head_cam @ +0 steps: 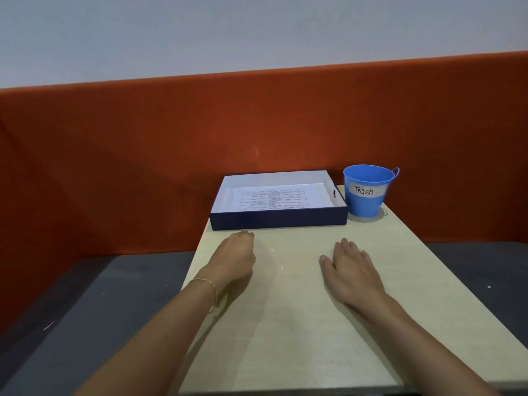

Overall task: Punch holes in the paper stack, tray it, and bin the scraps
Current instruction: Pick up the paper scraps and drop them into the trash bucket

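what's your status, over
Left hand curled on table, contents hidden; right hand flat, open. Paper stack in tray. White specks near hands; trash bucket unobstructed.

pale table (300, 324), orange partition (143, 144), white wall (228, 30).

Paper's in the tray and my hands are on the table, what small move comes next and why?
Probably pinch up the white specks lying between your hands with the right hand, which rests flat nearby. They look like punch scraps, the paper already lies in the tray, and the trash bucket stands beside it.
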